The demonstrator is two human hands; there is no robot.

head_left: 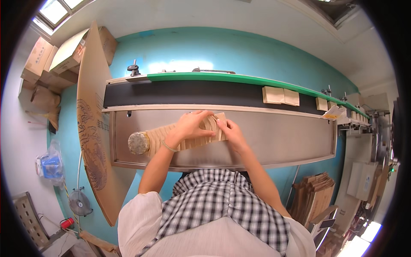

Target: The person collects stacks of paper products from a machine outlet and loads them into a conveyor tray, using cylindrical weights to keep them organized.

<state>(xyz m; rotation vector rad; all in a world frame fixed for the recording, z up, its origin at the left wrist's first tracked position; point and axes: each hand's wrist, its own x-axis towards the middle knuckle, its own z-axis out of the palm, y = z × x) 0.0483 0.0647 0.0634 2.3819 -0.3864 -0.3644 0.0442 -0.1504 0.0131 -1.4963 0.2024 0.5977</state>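
A long row of flat brown paper packets (159,136) stands packed face to face on the steel tabletop. Against its left end rests a round, jar-like object (139,143) with a mottled grey top. My left hand (192,127) reaches over the row, its fingers and thumb curved around several packets near the right end. At that end my right hand (232,135) grips the outermost packets (221,124) between thumb and fingers. The two hands are close together, and the packets' lower parts are partly hidden by them.
Behind the steel tabletop (278,137) runs a black conveyor belt (192,95) with a green rail (192,77). Two brown packets (280,96) lie on the belt, with more farther right. A large cardboard sheet (92,120) stands left. Flattened cartons (312,197) lean below right.
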